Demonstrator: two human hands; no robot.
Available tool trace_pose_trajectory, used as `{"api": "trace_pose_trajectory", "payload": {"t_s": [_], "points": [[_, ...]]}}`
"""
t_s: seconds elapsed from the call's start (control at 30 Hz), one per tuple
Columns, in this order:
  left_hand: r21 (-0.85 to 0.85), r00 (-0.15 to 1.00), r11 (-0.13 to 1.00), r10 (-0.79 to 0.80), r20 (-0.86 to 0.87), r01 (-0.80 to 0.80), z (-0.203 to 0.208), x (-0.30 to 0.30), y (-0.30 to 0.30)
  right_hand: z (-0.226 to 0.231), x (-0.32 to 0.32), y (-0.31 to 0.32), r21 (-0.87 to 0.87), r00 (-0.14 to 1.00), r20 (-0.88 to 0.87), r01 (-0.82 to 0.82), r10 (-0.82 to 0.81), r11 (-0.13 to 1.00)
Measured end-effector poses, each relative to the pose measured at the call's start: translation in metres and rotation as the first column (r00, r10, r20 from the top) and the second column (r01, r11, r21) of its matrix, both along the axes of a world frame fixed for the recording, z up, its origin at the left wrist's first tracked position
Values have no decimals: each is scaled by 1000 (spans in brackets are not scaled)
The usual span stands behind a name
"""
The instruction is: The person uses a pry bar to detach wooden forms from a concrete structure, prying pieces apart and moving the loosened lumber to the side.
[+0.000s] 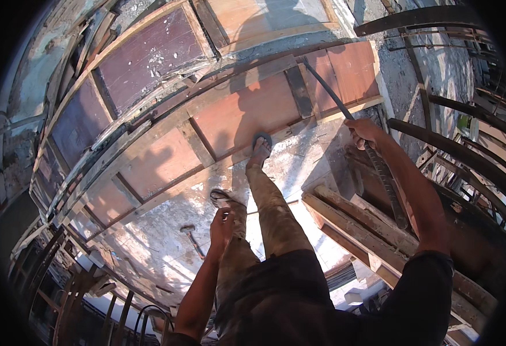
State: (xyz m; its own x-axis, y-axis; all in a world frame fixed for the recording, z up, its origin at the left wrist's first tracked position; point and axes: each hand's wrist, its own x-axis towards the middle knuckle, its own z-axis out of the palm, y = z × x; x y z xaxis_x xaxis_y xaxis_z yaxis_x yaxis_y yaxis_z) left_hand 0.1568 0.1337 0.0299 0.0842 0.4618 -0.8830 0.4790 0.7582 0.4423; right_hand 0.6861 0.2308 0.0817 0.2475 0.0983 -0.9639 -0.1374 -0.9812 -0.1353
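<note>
My right hand (366, 134) is closed around a long dark metal bar (385, 179) with a ribbed surface. The bar's far, thinner end reaches the wooden panel formwork (247, 106), near a dark cross-batten. Its thicker end passes back beneath my right forearm. My left hand (222, 226) hangs beside my left knee, its fingers loosely bent and apart, with nothing visible in it. Left of that hand, a hammer (192, 239) lies on the dusty floor. One sandalled foot rests at the panel's lower edge, the other on the floor behind it.
More framed panels (149, 55) lie beyond, with broken debris on them. Stacked timber beams (368, 230) stand at my right, near curved dark bars (454, 144). Timber and metal pieces (62, 282) crowd the lower left. Rough concrete (400, 75) borders the panels at the far right.
</note>
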Motion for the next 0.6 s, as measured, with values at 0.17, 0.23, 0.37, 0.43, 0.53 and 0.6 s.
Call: {"api": "trace_pose_trajectory", "payload": {"t_s": [0.17, 0.23, 0.37, 0.43, 0.53, 0.6], "points": [[-6, 997, 998, -69, -27, 69, -13, 15, -7, -4, 54, 39, -161, 926, -282, 212, -250, 964], [0, 997, 998, -63, -45, 63, -15, 17, -4, 0, 4, 42, -93, 992, -123, 11, -23, 996], [114, 988, 981, -155, -8, 155, -7, 59, 7, -44, -20, -58, -110, 637, 451, -656, 626, 747], [194, 973, 954, -225, -52, 231, -5, 61, 8, -50, -29, -66, -123, 500, 577, -728, 645, 674], [72, 985, 983, -166, -36, 169, 6, 58, 15, -1, -31, -6, -114, 724, 361, -591, 588, 798], [56, 983, 981, -182, -31, 184, -1, 50, 16, 25, -20, 8, -121, 725, 334, -601, 602, 790]]}}
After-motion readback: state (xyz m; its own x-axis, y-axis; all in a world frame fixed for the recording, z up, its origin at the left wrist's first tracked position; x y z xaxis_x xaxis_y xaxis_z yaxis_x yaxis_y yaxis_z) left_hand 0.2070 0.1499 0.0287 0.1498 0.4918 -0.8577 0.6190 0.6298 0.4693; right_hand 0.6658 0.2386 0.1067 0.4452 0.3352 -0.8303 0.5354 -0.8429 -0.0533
